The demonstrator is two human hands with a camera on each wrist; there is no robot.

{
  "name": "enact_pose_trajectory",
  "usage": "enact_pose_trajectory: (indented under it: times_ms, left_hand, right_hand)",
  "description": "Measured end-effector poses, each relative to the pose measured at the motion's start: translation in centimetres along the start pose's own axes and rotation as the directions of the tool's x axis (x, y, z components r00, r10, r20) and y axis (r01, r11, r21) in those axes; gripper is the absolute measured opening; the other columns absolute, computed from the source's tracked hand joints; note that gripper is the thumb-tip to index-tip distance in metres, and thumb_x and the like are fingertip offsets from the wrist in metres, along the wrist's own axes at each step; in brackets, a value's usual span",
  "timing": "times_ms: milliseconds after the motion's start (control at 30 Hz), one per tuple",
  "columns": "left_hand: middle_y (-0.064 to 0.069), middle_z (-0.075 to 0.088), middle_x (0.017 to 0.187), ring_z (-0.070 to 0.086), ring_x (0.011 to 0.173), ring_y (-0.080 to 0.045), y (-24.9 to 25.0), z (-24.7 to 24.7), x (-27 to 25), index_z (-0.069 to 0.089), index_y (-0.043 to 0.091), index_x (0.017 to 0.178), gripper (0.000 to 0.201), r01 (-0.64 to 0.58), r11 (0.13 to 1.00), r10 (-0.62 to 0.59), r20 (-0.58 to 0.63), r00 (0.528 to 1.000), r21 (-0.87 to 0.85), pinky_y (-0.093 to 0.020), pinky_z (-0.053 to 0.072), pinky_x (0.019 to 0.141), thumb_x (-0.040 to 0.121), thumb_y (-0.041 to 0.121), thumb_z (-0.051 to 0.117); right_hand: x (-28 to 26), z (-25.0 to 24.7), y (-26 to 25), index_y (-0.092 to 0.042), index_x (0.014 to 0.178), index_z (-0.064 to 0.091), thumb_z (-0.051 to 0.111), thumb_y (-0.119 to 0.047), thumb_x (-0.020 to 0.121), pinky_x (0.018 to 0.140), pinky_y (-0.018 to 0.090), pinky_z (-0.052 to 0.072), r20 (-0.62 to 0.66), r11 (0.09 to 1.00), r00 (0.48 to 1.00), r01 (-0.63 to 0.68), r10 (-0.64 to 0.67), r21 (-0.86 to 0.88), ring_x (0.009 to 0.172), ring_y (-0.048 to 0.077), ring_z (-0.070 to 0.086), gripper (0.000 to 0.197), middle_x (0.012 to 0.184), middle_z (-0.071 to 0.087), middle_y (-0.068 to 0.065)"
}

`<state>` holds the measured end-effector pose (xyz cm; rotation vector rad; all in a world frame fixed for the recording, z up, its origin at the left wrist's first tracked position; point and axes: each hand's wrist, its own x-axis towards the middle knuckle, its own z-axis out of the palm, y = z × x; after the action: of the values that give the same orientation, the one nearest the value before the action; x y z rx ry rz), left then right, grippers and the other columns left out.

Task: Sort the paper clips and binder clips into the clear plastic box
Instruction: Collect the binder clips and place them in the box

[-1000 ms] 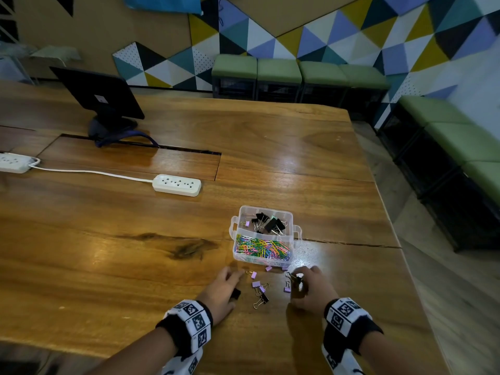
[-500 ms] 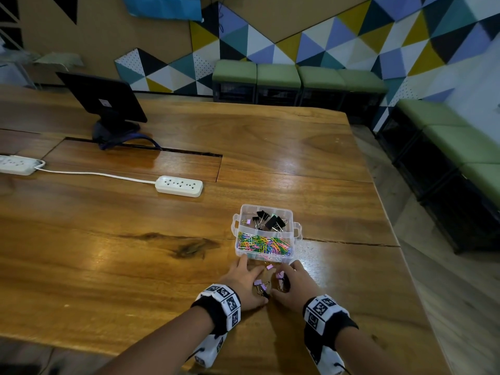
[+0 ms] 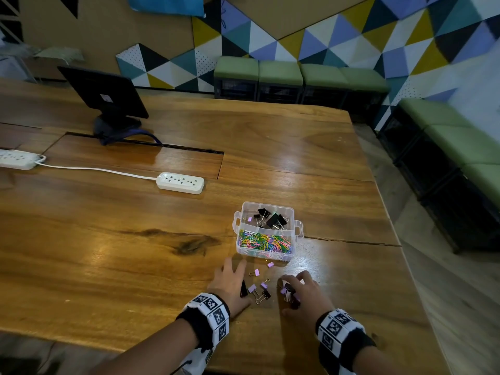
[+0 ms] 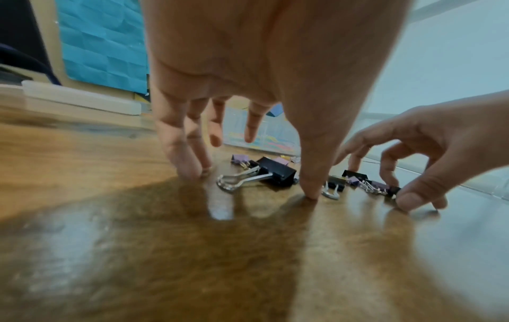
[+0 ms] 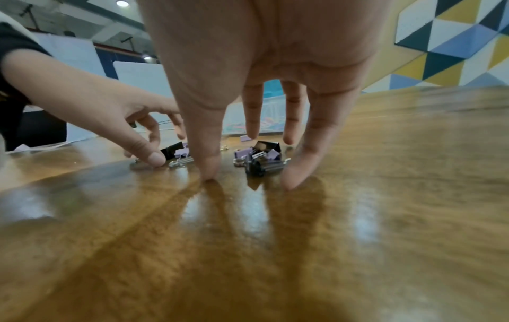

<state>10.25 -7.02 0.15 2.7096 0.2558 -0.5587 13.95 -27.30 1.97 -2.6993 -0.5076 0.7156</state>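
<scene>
Colourful paper clips already fill the clear plastic box; small purple and black binder clips remain on the wooden counter. Left hand rests spread beside them. Right hand cages a cluster, seemingly without pinching.

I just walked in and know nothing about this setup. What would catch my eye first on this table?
Probably the clear plastic box near the table's front right, its near half bright with coloured paper clips, its far half holding black binder clips. Just in front of it, the left hand and right hand hover over loose binder clips scattered on the wooden table.
</scene>
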Motion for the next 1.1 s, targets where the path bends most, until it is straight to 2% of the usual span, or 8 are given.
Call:
enact_pose_trajectory:
  times_ms: [100, 333, 433, 600, 700, 867, 1000, 1100]
  left_hand:
    - [-0.008, 0.022, 0.141, 0.039, 0.124, -0.033, 0.3, 0.1, 0.0, 0.021, 0.027, 0.143, 0.088, 0.027, 0.999, -0.025, 0.044, 0.999, -0.038, -0.041, 0.046, 0.100, 0.073, 0.046, 0.072]
    - [-0.008, 0.024, 0.136, 0.035, 0.125, -0.032, 2.4, 0.2, 0.6, 0.030, 0.038, 0.135, 0.084, -0.045, 0.998, 0.050, 0.100, 0.994, -0.054, -0.045, 0.047, 0.098, 0.066, 0.050, 0.075]
    - [-0.008, 0.024, 0.137, 0.031, 0.127, -0.032, 3.0, 0.4, 1.0, 0.029, 0.038, 0.138, 0.084, -0.099, 0.995, 0.097, 0.088, 0.991, 0.011, -0.047, 0.048, 0.097, 0.069, 0.046, 0.076]
    - [-0.006, 0.032, 0.130, 0.036, 0.120, -0.032, 3.3, 0.7, 1.1, 0.033, 0.036, 0.134, 0.064, -0.181, 0.982, 0.178, 0.070, 0.982, 0.054, -0.045, 0.050, 0.091, 0.082, 0.020, 0.067]
    - [-0.009, 0.035, 0.127, 0.042, 0.116, -0.033, 3.1, 0.4, 1.1, 0.036, 0.029, 0.133, 0.054, -0.233, 0.970, 0.225, 0.093, 0.970, 0.076, -0.043, 0.048, 0.093, 0.086, 0.011, 0.059]
    - [-0.014, 0.028, 0.137, 0.037, 0.123, -0.038, 3.7, -1.0, 1.8, 0.041, 0.017, 0.129, 0.055, -0.166, 0.975, 0.138, 0.180, 0.974, 0.150, -0.046, 0.044, 0.100, 0.081, 0.019, 0.067]
    - [-0.013, 0.023, 0.139, 0.036, 0.123, -0.037, 3.4, -1.0, 1.9, 0.045, 0.012, 0.119, 0.049, -0.148, 0.975, 0.123, 0.152, 0.981, 0.163, -0.046, 0.047, 0.097, 0.077, 0.020, 0.069]
    - [-0.012, 0.025, 0.141, 0.036, 0.124, -0.036, 3.4, -0.8, 2.3, 0.044, 0.010, 0.122, 0.050, -0.155, 0.967, 0.131, 0.130, 0.983, 0.200, -0.046, 0.046, 0.100, 0.078, 0.015, 0.067]
  right_hand:
    - [0.5, 0.3, -0.3, -0.034, 0.129, 0.043, 0.075, -0.031, 0.073, 0.097, 0.025, 0.046, 0.025, 0.995, 0.998, -0.053, 0.051, 0.080, 0.112, 0.016, 0.047, 0.064, 0.127, 0.033, -0.002]
    - [1.8, 1.0, -1.4, -0.020, 0.101, 0.065, 0.066, -0.016, 0.078, 0.073, 0.008, 0.041, -0.030, 0.990, 1.000, 0.006, -0.002, 0.142, 0.087, 0.013, 0.048, 0.023, 0.102, 0.040, 0.000]
    - [2.4, 0.8, -1.8, -0.018, 0.098, 0.063, 0.068, -0.018, 0.075, 0.082, 0.021, 0.050, 0.005, 0.991, 1.000, -0.031, 0.030, 0.132, 0.087, 0.016, 0.050, 0.024, 0.101, 0.039, 0.000]
    - [2.9, 1.1, -2.6, -0.030, 0.117, 0.046, 0.066, -0.024, 0.073, 0.089, 0.034, 0.051, 0.070, 0.999, 0.997, -0.037, 0.038, -0.022, 0.102, 0.026, 0.056, 0.049, 0.119, 0.038, 0.003]
    - [3.1, 1.4, -2.5, -0.032, 0.115, 0.042, 0.062, -0.022, 0.074, 0.084, 0.036, 0.053, 0.083, 0.994, 0.997, 0.019, -0.010, -0.108, 0.097, 0.027, 0.058, 0.047, 0.121, 0.037, 0.003]
    - [3.3, 1.4, -2.4, -0.021, 0.105, 0.052, 0.054, -0.022, 0.080, 0.083, 0.036, 0.053, 0.062, 0.982, 0.997, 0.062, -0.051, -0.180, 0.096, 0.026, 0.058, 0.026, 0.122, 0.038, 0.004]
    - [3.3, 0.7, -2.1, -0.016, 0.100, 0.057, 0.055, -0.020, 0.081, 0.080, 0.032, 0.051, 0.055, 0.979, 0.997, 0.059, -0.049, -0.195, 0.097, 0.026, 0.058, 0.020, 0.121, 0.040, 0.005]
    - [3.5, 0.0, -1.9, -0.015, 0.082, 0.056, 0.053, -0.012, 0.081, 0.070, 0.027, 0.042, 0.037, 0.981, 0.998, 0.054, -0.048, -0.184, 0.093, 0.026, 0.056, 0.004, 0.118, 0.042, 0.007]
